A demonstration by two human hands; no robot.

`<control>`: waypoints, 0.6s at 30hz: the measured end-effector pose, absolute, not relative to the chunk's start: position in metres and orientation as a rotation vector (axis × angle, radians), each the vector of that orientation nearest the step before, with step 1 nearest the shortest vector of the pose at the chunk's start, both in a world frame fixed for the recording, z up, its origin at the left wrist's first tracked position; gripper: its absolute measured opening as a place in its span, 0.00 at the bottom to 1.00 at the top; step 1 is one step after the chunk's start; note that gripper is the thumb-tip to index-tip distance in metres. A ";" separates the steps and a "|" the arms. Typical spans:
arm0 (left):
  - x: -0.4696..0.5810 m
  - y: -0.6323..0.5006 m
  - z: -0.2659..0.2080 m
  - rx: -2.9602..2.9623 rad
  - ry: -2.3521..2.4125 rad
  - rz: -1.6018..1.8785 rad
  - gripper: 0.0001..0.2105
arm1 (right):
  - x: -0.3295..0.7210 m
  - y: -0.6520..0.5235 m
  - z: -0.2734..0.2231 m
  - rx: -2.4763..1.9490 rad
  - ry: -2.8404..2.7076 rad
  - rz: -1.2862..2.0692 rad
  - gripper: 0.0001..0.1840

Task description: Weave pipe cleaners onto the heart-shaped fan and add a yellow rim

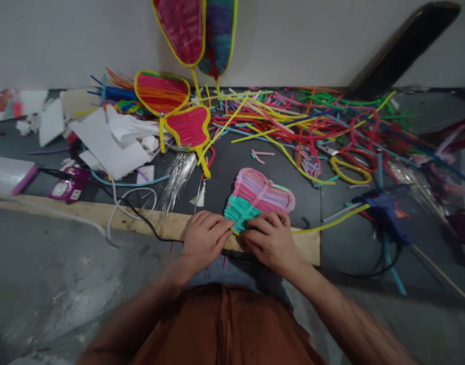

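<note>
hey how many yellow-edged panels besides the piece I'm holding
4: pink panel and teal panel at the top, cut off by the frame; orange-striped panel and smaller pink panel below. Others may be hidden.

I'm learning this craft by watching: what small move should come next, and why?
Probably bend the fuzzy yellow pipe cleaner along the edge of the pink, lilac and turquoise striped panel: its loose length runs out past the right hand, the panel's upper rim shows no yellow, and the bright pink fuzzy panel nearby has a yellow border.
</note>
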State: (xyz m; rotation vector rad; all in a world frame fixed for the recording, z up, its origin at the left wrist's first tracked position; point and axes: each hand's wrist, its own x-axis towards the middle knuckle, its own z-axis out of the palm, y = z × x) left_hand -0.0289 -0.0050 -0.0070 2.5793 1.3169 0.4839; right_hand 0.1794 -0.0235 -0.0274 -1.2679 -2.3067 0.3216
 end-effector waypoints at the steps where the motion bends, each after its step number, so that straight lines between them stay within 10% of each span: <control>1: -0.030 -0.005 -0.006 2.597 1.279 0.470 0.09 | 0.179 -0.023 -0.027 -1.268 -2.304 0.326 0.05; 18: -0.038 -0.015 -0.010 2.560 1.258 0.599 0.10 | 0.179 -0.023 -0.028 -1.252 -2.253 0.332 0.05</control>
